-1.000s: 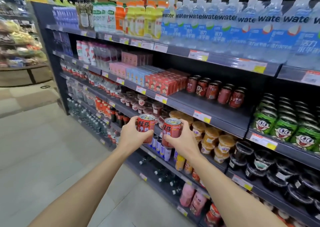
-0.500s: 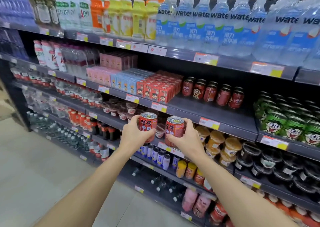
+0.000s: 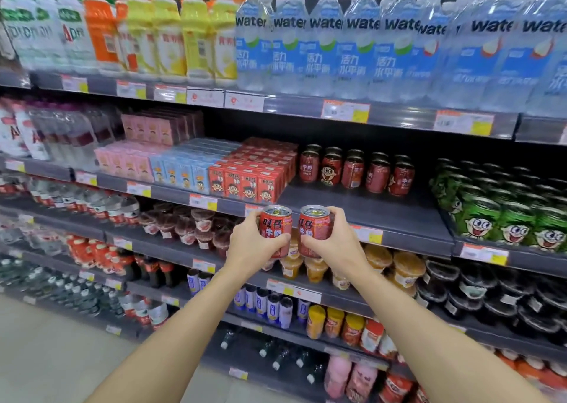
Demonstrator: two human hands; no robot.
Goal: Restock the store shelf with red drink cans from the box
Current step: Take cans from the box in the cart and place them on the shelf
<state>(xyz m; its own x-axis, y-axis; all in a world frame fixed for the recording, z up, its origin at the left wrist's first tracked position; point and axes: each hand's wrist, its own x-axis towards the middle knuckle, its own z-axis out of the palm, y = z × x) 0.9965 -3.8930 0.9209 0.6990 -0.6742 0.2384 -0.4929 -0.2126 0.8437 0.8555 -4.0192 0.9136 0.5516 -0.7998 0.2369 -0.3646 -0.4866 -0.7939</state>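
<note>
Cans (image 3: 316, 230) before shelf (image 3: 383, 215), red cartons (image 3: 245, 181) beside.

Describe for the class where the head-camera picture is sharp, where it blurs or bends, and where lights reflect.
Head view: the two red cans in the left hand and right hand are sharpest; the bottles at lower left smear; the shelf edges bow from the wide lens; ceiling lights glint above the water bottles.

"Water" stands on the clear bottles (image 3: 395, 43) on the top shelf; "旺仔" on both held cans (image 3: 275, 227).
</note>
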